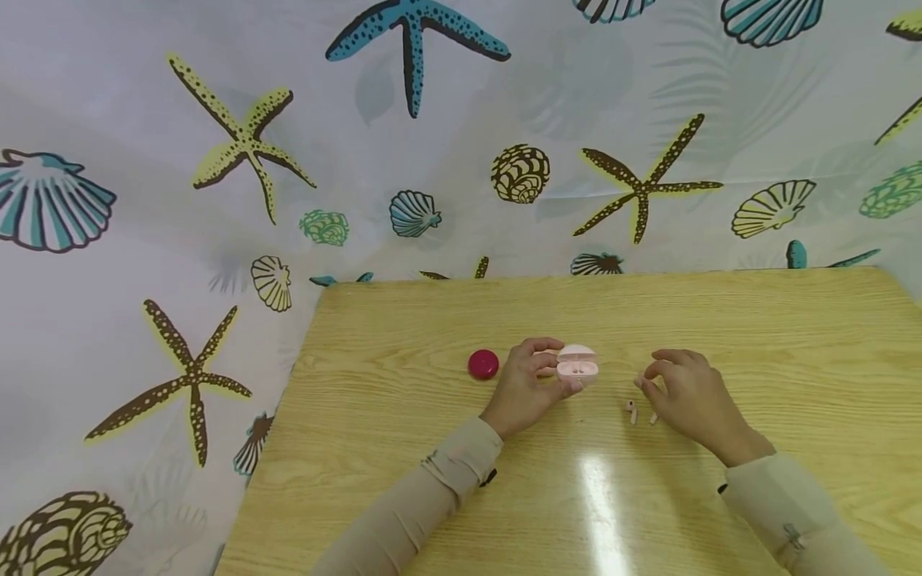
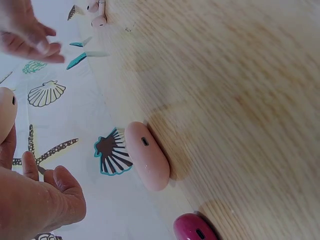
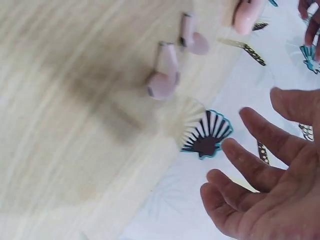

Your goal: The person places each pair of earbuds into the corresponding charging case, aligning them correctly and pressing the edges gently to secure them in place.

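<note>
My left hand [image 1: 526,388] grips a pale pink earbud case [image 1: 579,372] with its lid up, fingers behind and thumb at the front. In the left wrist view, part of this held case [image 2: 6,112] shows at the left edge above the left hand [image 2: 42,200]. Two pink earbuds, a nearer one [image 3: 164,82] and a farther one [image 3: 197,42], lie on the table. Over them, my right hand [image 1: 687,404] hovers with loosely bent, spread fingers and nothing in it; it partly covers one earbud [image 1: 654,418] in the head view.
A second pink case [image 2: 147,156], closed, rests on the wooden table [image 1: 382,456] behind the left hand's fingers. To the left of that hand sits a round crimson case [image 1: 483,364]. A white cloth [image 1: 446,176] printed with shells and starfish hangs behind the table.
</note>
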Available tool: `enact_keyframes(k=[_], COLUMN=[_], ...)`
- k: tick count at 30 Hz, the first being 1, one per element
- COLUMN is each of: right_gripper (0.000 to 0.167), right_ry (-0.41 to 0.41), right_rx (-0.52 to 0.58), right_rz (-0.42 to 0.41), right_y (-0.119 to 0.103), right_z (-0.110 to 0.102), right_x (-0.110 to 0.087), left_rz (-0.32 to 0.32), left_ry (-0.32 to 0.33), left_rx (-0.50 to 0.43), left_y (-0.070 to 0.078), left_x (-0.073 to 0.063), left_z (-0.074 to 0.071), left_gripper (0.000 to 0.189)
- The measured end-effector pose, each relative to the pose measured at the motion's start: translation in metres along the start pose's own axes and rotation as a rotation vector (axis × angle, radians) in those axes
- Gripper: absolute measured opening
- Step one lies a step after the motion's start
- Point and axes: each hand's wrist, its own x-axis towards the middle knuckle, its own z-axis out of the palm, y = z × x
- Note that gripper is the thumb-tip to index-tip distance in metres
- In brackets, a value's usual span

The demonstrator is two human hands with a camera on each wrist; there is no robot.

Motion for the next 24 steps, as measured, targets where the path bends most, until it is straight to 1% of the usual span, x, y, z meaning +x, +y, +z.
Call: enact_keyframes(k=[2, 3, 6, 8, 11, 20, 24], right_gripper=[0.014, 0.015, 0.015, 0.016, 0.016, 0.011, 0.008], right_ry=[-0.110, -0.151, -0.220, -0.235, -0.237, -0.247, -0.245], right_rx=[-0.011, -0.012, 0.003, 0.014, 0.011, 0.013, 0.010], right_rz=[0.041, 0.053, 0.076, 0.086, 0.085, 0.100, 0.090], right_y=[0.003, 0.004, 0.006, 0.006, 0.006, 0.001, 0.000], right_z=[0.005, 0.008, 0.016, 0.020, 0.024, 0.029, 0.031], right_x=[-0.005, -0.007, -0.011, -0.013, -0.014, -0.015, -0.013], left_rz=[0.005, 0.008, 0.013, 0.015, 0.019, 0.046, 0.050], left_ry=[0.001, 0.001, -0.003, -0.004, -0.002, 0.005, 0.005], left_rx=[0.011, 0.020, 0.031, 0.037, 0.046, 0.085, 0.088], left_y=[0.000, 0.001, 0.002, 0.002, 0.001, -0.002, -0.002], left_x=[0.000, -0.001, -0.001, -0.001, -0.001, -0.001, -0.001], left_z=[0.000, 0.000, 0.000, 0.000, -0.001, 0.000, 0.000], left_gripper=[0.019, 0.019, 0.019, 0.020, 0.020, 0.019, 0.019])
